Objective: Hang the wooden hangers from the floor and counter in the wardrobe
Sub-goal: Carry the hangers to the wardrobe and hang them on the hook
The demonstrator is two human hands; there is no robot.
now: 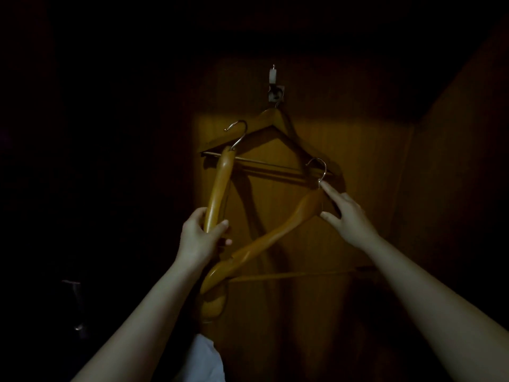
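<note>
Wooden hangers in the dark wardrobe (358, 216) — one up, two in hand.
The hung hanger (271, 119) sits on the wall hook (275, 92) at the back panel. The left hand (199, 238) grips a second hanger (220, 188) by its arm, metal hook upward. The right hand (349, 219), fingers (326, 188) straight, touches the neck of a third hanger (275, 230) slanting below. The hanging step is under way, I judge — next, one metal hook must be lifted and turned onto the wall hook. No writing is readable.
</note>
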